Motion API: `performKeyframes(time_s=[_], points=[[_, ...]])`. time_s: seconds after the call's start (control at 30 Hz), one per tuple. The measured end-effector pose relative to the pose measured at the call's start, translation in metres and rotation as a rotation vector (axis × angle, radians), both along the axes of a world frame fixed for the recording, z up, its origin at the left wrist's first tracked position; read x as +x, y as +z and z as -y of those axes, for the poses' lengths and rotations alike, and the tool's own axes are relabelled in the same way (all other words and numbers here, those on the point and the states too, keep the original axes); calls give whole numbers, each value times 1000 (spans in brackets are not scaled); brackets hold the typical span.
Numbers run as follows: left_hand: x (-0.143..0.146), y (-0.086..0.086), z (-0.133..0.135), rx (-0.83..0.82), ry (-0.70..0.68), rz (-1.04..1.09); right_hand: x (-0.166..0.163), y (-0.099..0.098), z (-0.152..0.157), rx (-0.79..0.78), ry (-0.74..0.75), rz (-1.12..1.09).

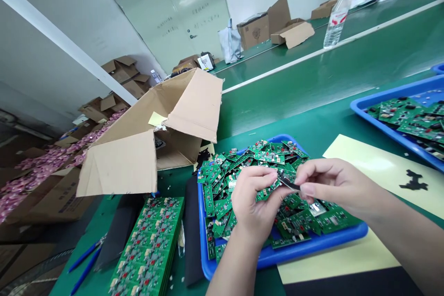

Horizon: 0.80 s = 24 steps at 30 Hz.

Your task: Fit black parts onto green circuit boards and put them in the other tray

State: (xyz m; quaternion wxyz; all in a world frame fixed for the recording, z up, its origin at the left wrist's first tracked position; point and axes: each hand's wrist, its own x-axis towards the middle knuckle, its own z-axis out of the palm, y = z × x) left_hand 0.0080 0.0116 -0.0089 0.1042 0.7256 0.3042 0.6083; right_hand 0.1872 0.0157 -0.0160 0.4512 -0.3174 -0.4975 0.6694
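Observation:
A small green circuit board [280, 177] is held edge-on above the blue tray, with a narrow black strip [291, 185] along it. My left hand [255, 203] is closed, thumb and fingers pinching the board from the left. From the other side my right hand [329, 182] pinches the strip's near end between thumb and forefinger. How firmly the strip sits on the board is hidden by my fingers. Below both hands, the blue tray [243, 266] is heaped with loose circuit boards [215, 206] carrying red and white parts.
Stacked green board panels [149, 245] lie left of the tray, near blue-handled pliers [85, 259]. An open cardboard box [121, 166] stands behind them. Yellow sheets [360, 157] with black pieces [414, 180] lie right, by another blue tray [391, 132]. A water bottle [337, 21] stands farther back.

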Motion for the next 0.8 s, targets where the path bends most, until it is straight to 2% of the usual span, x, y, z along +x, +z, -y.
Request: performKeyframes(time_s=[0.2, 0.33, 0.43, 0.6, 0.67, 0.8], points=[[1, -2, 1, -99, -104, 67, -3, 0, 1, 51, -39, 33], [2, -2, 3, -203, -177, 115, -4, -1, 5, 157, -150, 142], [2, -1, 4, -281, -229, 145, -7, -1, 8, 335, -281, 272], [-1, 0, 3, -403, -315, 217, -12, 2, 7, 789, -422, 332], [-2, 0, 3, -427, -341, 255, -12, 2, 6, 865, -420, 314], [-1, -1, 3, -447, -354, 301, -8, 2, 5, 892, -430, 363]])
